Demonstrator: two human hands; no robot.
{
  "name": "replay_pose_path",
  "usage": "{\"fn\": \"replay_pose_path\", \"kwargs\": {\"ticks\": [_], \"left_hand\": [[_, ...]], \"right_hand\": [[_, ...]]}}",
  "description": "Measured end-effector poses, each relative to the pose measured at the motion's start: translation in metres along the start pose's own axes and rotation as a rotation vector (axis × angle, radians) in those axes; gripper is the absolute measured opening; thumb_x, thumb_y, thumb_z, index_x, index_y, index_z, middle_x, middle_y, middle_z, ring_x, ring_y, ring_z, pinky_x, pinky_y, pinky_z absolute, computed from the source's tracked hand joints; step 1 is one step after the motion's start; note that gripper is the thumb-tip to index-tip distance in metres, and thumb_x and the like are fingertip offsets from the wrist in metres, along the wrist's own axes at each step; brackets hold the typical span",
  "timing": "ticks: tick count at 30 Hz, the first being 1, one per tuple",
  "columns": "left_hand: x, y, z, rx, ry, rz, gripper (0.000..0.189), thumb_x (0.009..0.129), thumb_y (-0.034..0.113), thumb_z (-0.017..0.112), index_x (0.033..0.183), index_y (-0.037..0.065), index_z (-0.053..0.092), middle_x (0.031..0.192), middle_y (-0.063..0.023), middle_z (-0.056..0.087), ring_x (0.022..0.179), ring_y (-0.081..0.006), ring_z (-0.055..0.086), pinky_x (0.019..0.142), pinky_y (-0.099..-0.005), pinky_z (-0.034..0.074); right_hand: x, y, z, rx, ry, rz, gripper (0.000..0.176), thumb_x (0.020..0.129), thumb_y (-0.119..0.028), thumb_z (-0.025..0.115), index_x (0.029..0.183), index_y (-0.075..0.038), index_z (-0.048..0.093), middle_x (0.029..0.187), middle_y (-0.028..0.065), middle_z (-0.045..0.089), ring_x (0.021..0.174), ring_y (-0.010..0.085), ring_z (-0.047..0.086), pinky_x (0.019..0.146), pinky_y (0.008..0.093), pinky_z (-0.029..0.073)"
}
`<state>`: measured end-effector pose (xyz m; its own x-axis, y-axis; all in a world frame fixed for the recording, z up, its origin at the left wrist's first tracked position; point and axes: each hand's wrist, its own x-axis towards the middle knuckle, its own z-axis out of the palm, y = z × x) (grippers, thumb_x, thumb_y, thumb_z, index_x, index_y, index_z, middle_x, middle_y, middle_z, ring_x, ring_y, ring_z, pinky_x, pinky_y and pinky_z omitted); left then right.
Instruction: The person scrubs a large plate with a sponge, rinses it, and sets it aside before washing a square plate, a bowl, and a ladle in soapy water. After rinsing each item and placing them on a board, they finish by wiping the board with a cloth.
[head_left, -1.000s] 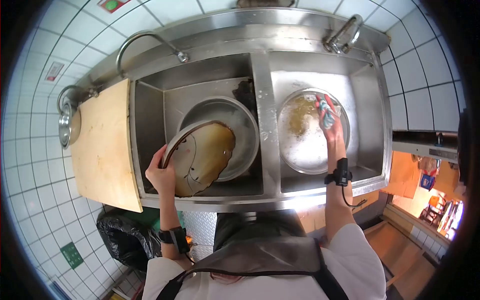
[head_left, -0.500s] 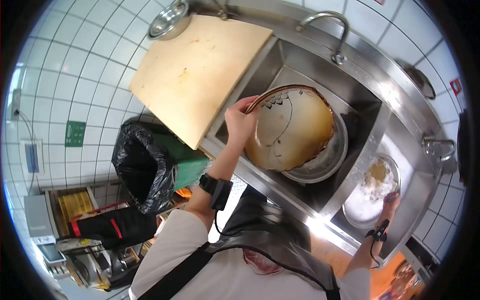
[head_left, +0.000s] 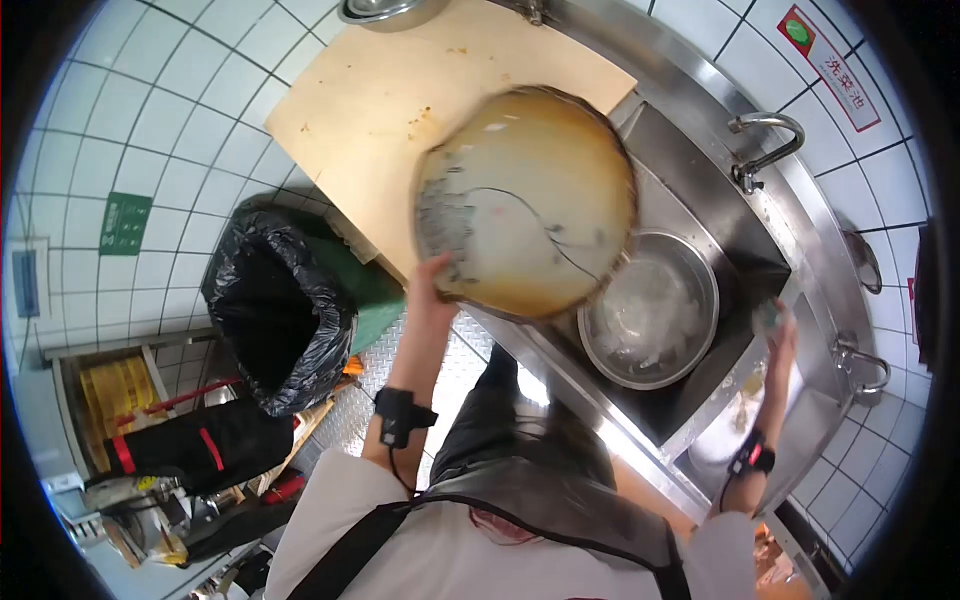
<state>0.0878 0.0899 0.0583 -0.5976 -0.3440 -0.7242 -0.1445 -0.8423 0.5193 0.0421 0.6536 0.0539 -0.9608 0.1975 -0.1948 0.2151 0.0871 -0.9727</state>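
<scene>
My left hand (head_left: 432, 298) grips the lower left rim of a large ceramic plate (head_left: 520, 210). The plate is cream and brown, with a dark wavy rim and a painted flower stem, and is held up over the board's edge and the sink. In the sink below it, a round metal basin (head_left: 648, 352) holds cloudy water. Above the right-hand sink is my right hand (head_left: 782, 338), blurred, with a small grey-green thing (head_left: 769, 317) at its fingers whose kind I cannot make out. White suds (head_left: 730, 428) lie under that forearm.
A wooden board (head_left: 365, 110) covers the counter at left, with metal bowls (head_left: 390, 12) at its far edge. Faucets (head_left: 770, 125) rise behind the sinks. A black-lined trash bin (head_left: 275, 310) stands left of me, near a shelf of tools.
The plate has moved left and up out of the sink, turning in my left hand. My right hand has risen from the sudsy basin. The camera view has shifted.
</scene>
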Motion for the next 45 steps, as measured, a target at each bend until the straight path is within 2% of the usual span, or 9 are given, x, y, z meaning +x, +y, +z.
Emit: {"fn": "replay_pose_path", "kwargs": {"ticks": [8,13,18,21,26,30,32,34,45], "left_hand": [[0.001,0.139,-0.093,-0.070,0.235,0.304,0.041,0.067,-0.002,0.048,0.108,0.000,0.048,0.103,-0.0129,0.054,0.094,-0.0293,0.053,0.079,-0.0411,0.046],[-0.006,0.187,-0.145,-0.169,0.296,0.470,0.050,0.065,-0.005,0.044,0.115,-0.001,0.043,0.110,-0.0150,0.050,0.100,-0.0306,0.051,0.083,-0.0424,0.045],[-0.002,0.194,-0.184,-0.243,0.377,0.516,0.044,0.064,-0.004,0.045,0.107,-0.002,0.046,0.103,-0.0131,0.054,0.093,-0.0285,0.054,0.076,-0.0412,0.048],[0.005,0.202,-0.199,-0.315,0.531,0.466,0.051,0.067,-0.004,0.041,0.117,0.000,0.041,0.114,-0.0162,0.049,0.102,-0.0329,0.050,0.082,-0.0463,0.046],[0.016,0.205,-0.206,-0.339,0.533,0.482,0.050,0.067,-0.003,0.041,0.117,0.001,0.042,0.115,-0.0155,0.048,0.103,-0.0322,0.050,0.083,-0.0456,0.046],[0.017,0.211,-0.194,-0.348,0.397,0.510,0.052,0.065,-0.003,0.042,0.117,0.001,0.041,0.114,-0.0150,0.048,0.105,-0.0310,0.049,0.086,-0.0444,0.044],[0.020,0.212,-0.198,-0.373,0.362,0.479,0.053,0.064,-0.004,0.042,0.117,0.001,0.042,0.114,-0.0149,0.049,0.106,-0.0305,0.049,0.087,-0.0440,0.043],[0.023,0.215,-0.192,-0.317,0.385,0.477,0.051,0.064,-0.001,0.044,0.114,-0.001,0.043,0.112,-0.0142,0.050,0.102,-0.0297,0.051,0.086,-0.0428,0.044],[0.009,0.220,-0.183,-0.283,0.332,0.444,0.052,0.062,0.001,0.045,0.114,-0.001,0.044,0.112,-0.0130,0.051,0.104,-0.0286,0.049,0.088,-0.0426,0.042]], "right_hand": [[0.037,-0.065,0.279,-0.340,-0.344,-0.312,0.024,0.089,-0.018,0.043,0.096,-0.002,0.060,0.091,0.0115,0.056,0.080,0.0188,0.055,0.074,0.0284,0.042],[0.004,-0.082,0.409,-0.377,-0.517,-0.873,0.035,0.062,0.003,0.044,0.093,-0.007,0.058,0.103,0.0143,0.052,0.095,0.0310,0.051,0.082,0.0387,0.042],[-0.030,-0.004,0.499,-0.605,-0.894,-1.058,0.038,0.071,-0.009,0.049,0.109,-0.002,0.051,0.118,0.0143,0.047,0.113,0.0285,0.042,0.097,0.0397,0.031],[0.044,0.006,0.485,-0.835,-0.589,-1.142,0.038,0.076,-0.009,0.045,0.114,-0.004,0.048,0.120,0.0111,0.047,0.116,0.0262,0.040,0.098,0.0407,0.030],[0.138,-0.026,0.475,-1.096,-0.186,-1.062,0.037,0.074,-0.006,0.047,0.110,0.001,0.049,0.114,0.0164,0.049,0.101,0.0308,0.047,0.092,0.0411,0.035],[0.057,-0.033,0.576,-0.856,-0.667,-1.050,0.036,0.074,-0.006,0.050,0.110,0.000,0.049,0.108,0.0164,0.050,0.103,0.0294,0.045,0.086,0.0385,0.040],[0.008,-0.038,0.638,-0.306,-1.250,-0.437,0.027,0.069,-0.009,0.055,0.096,-0.005,0.057,0.108,0.0112,0.053,0.109,0.0253,0.044,0.090,0.0370,0.037],[-0.017,-0.035,0.668,-0.506,-0.919,-1.528,0.026,0.071,-0.005,0.050,0.096,-0.006,0.058,0.108,0.0102,0.051,0.104,0.0273,0.046,0.085,0.0397,0.040],[0.277,-0.008,0.479,-1.002,-0.036,-1.049,0.032,0.080,-0.006,0.043,0.111,-0.003,0.051,0.120,0.0139,0.049,0.115,0.0297,0.041,0.099,0.0399,0.030]]}}
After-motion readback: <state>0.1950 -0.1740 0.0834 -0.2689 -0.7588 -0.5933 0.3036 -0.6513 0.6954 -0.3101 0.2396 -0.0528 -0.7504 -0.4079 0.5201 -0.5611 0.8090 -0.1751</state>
